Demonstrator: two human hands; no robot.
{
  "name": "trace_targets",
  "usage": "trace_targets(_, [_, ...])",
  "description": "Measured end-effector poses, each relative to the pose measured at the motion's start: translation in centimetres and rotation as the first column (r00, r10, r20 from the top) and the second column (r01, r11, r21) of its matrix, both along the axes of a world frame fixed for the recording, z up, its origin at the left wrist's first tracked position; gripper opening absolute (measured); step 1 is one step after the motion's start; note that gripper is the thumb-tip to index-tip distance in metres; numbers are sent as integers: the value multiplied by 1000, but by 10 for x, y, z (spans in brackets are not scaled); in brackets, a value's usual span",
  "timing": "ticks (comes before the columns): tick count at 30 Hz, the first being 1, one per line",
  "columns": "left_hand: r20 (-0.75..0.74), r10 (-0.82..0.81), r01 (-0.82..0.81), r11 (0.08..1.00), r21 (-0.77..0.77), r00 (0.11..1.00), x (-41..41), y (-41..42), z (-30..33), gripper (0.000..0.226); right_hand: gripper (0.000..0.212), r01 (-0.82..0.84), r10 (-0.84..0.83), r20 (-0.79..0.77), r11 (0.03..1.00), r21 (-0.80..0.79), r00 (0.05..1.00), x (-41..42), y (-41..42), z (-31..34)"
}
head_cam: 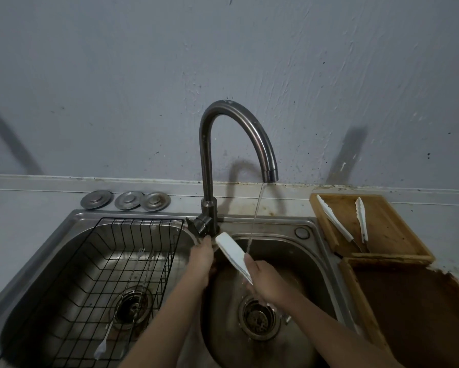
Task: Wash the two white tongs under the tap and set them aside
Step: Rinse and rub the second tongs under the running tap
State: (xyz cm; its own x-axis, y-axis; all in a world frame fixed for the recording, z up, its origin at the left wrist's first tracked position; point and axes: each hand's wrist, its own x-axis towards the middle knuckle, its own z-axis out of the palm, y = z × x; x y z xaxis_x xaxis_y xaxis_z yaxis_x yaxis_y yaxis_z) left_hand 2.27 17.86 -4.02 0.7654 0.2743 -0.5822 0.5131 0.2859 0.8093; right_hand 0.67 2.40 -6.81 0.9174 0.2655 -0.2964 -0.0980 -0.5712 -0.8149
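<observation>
Washing step: right hand [265, 284] fingers closed round white tongs [233, 254] beside the tap [269, 171] stream; left hand [203, 257] grip unclear. Next: rinse, set aside.

A worn home kitchen: a steel double sink [297, 224] under a gooseneck tap [233, 134] with water running, a wire rack [111, 261] in the basin at 8 o'clock, three drain covers [126, 200] on the counter at 10 o'clock (the painted wall behind is stained), and a wooden board [382, 235] with tongs [334, 219] at 3 o'clock.
</observation>
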Motion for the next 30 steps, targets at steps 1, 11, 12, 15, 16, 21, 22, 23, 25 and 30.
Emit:
trace_targets(1, [56,-7,-9,962,272,998,0,9,-8,38,63,45,-30,-106,989,140,994,-3,-2,-2])
trace_targets(11, [215,-254,-13,616,787,943,23,28,0,35,61,154,97,-406,826,542,909,-6,-7,20])
trace_targets(12, [211,-224,-31,613,789,952,23,25,1,30,62,144,96,-397,833,534,913,-6,-8,21])
trace_targets(15, [173,-180,-44,557,829,968,22,21,2,21,63,160,73,-394,835,527,916,-5,-9,22])
trace_targets(16, [151,-174,-35,538,842,973,23,21,3,20,64,176,63,-401,829,531,914,-5,-10,22])
trace_targets(21, [79,-187,19,473,881,979,25,22,7,22,64,221,22,-392,797,562,920,-5,-10,20])
trace_targets(22, [60,-196,38,459,887,979,25,21,8,25,64,220,18,-383,794,567,924,-5,-11,20])
trace_targets(23, [41,-206,58,453,890,978,27,20,10,30,63,219,12,-372,790,572,928,-6,-11,21])
trace_targets(25, [2,-231,104,446,889,973,31,20,15,37,62,216,-10,-341,791,572,940,-7,-12,23])
trace_targets(30, [-99,-251,201,425,883,963,37,19,23,44,61,211,-113,-207,808,550,972,-11,-20,37])
